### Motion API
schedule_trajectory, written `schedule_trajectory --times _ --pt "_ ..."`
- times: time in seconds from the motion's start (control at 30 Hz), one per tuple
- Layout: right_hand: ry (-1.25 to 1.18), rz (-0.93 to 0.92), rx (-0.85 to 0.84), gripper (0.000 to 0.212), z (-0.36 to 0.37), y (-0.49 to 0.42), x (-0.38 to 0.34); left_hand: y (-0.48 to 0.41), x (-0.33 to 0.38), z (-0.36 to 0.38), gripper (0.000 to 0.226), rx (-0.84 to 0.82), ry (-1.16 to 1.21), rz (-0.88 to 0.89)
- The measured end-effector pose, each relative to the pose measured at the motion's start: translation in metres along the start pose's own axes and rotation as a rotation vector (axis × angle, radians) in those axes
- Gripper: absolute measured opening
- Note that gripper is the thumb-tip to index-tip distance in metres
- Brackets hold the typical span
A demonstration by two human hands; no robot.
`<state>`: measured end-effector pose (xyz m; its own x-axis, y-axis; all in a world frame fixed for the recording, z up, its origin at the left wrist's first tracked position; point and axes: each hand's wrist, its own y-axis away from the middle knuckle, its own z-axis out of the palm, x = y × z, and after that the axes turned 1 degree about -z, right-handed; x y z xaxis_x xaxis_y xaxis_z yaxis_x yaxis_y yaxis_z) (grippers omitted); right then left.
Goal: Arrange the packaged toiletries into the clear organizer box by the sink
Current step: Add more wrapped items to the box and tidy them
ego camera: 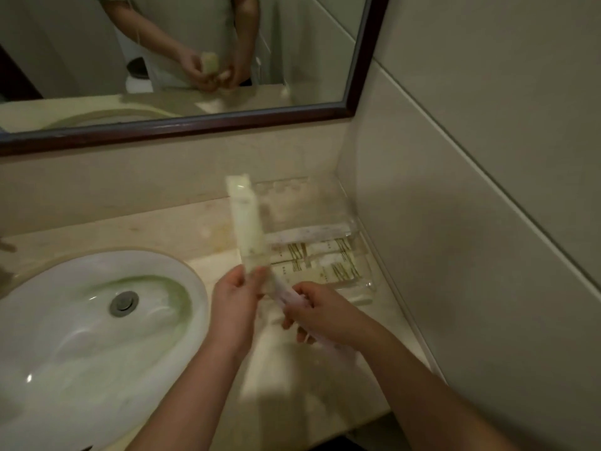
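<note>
My left hand (234,299) pinches the lower end of a long pale packet (246,222) that stands upright and blurred over the counter. My right hand (320,315) is shut on a second long white packet (286,296) that slants down across its palm. Behind both hands, in the corner, sits the clear organizer box (361,255). Several small white packets with gold print (325,263) lie flat inside it, and one long white packet (309,234) lies across the row behind them. Both hands hover just in front of the box's near-left corner.
A white oval sink (97,320) with a metal drain takes up the left of the beige counter (182,227). A dark-framed mirror (195,123) hangs above. The tiled wall (471,222) closes off the right side, tight against the box.
</note>
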<state>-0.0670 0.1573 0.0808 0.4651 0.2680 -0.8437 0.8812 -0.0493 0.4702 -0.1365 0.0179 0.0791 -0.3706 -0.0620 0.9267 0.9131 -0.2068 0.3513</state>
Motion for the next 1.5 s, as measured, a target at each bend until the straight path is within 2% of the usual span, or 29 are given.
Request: schedule_trajectory --times 0.07,0.13,0.27,0.33,0.4,0.47,0.53,0.67,0.77,0.83,0.93,1.0,1.07,1.13,1.2,1.23,1.3,1.37,1.5 --pt "0.124 -0.003 -0.053 0.017 -0.018 0.002 0.012 -0.008 0.005 -0.009 0.017 0.143 0.096 -0.004" --pt "0.093 0.023 -0.03 0.013 -0.036 0.003 0.026 -0.012 0.008 -0.017 0.018 0.216 0.176 -0.001" --pt "-0.414 0.166 0.167 0.004 -0.049 -0.011 0.038 -0.011 0.003 -0.017 0.019 0.279 0.214 -0.046" --pt "-0.701 0.212 0.29 0.007 -0.045 -0.022 0.039 -0.01 -0.003 -0.013 0.02 0.296 0.202 -0.081" --pt "-0.887 0.216 0.358 0.015 -0.039 -0.03 0.037 -0.007 -0.008 -0.01 0.02 0.297 0.204 -0.091" --pt "-0.933 0.197 0.411 0.015 -0.033 -0.035 0.034 -0.006 -0.012 -0.009 0.02 0.297 0.219 -0.092" --pt "-0.956 0.17 0.464 0.004 -0.03 -0.035 0.031 -0.006 -0.013 -0.009 0.02 0.299 0.227 -0.096" --pt "-1.065 0.119 0.464 0.003 -0.027 -0.037 0.029 -0.009 -0.014 -0.01 0.02 0.316 0.25 -0.094" --pt "-1.295 0.059 0.469 0.022 -0.02 -0.04 0.033 -0.01 -0.017 -0.008 0.02 0.314 0.248 -0.103" --pt "-1.343 0.002 0.427 0.026 -0.012 -0.039 0.034 -0.011 -0.021 -0.005 0.019 0.287 0.232 -0.112" --pt "-1.199 -0.11 0.345 0.028 -0.002 -0.037 0.032 -0.008 -0.026 0.001 0.019 0.256 0.221 -0.139" --pt "-1.07 -0.186 0.352 0.027 -0.007 -0.037 0.03 -0.006 -0.028 0.003 0.019 0.237 0.201 -0.17" --pt "-0.835 -0.281 0.466 0.021 -0.019 -0.035 0.023 -0.005 -0.031 0.003 0.018 0.213 0.13 -0.204" --pt "-0.474 -0.424 0.65 0.017 -0.038 -0.028 0.013 -0.004 -0.032 -0.002 0.017 0.178 0.037 -0.234" --pt "-0.108 -0.543 0.813 0.014 -0.058 -0.018 0.003 -0.003 -0.033 -0.011 0.016 0.078 -0.113 -0.248" --pt "0.05 -0.585 0.841 0.015 -0.066 -0.015 0.0 -0.004 -0.034 -0.017 0.016 0.01 -0.213 -0.247" --pt "0.337 -0.648 0.807 0.022 -0.078 -0.018 -0.002 -0.007 -0.035 -0.026 0.015 -0.094 -0.39 -0.228" --pt "0.526 -0.688 0.711 0.031 -0.081 -0.034 0.002 -0.014 -0.036 -0.03 0.014 -0.131 -0.505 -0.182" --pt "0.631 -0.548 0.528 0.044 -0.069 -0.066 0.006 -0.03 -0.028 -0.025 0.014 -0.202 -0.631 -0.127"
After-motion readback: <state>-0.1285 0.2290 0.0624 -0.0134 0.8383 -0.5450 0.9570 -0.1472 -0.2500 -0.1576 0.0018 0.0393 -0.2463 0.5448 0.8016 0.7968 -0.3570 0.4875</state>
